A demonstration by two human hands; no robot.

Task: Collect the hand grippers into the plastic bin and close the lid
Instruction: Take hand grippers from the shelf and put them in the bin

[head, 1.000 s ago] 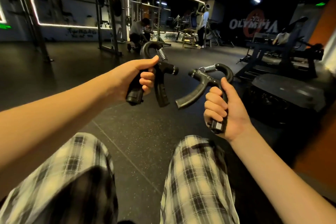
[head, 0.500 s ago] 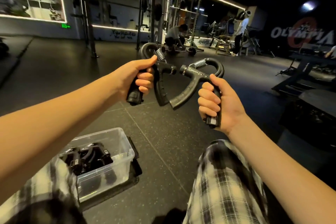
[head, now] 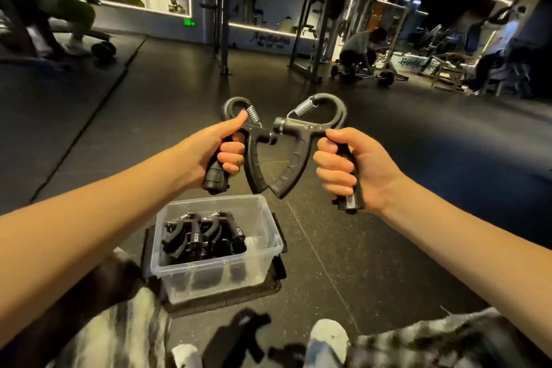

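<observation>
- Fingers (head: pixel 231 155) of the left hand (head: pixel 209 152) are curled tight round one hand gripper (head: pixel 254 170). The right hand (head: pixel 361 170) clenches a second gripper (head: pixel 297 158), and the free handles touch, up above the plastic bin (head: pixel 209 281).
- My guess at the step: carrying these two over. Next they need lowering in and letting go, then the bin gets shut.
- Count: two held, one bin, and a dark heap (head: pixel 203 237) inside it, at least two.

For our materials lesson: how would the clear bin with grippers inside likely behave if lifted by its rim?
The bin probably feels bottom-heavy, since several grippers lie piled inside. Its thin clear walls may flex under that load. The grippers sit loose, so they would likely slide if it tilts.
</observation>
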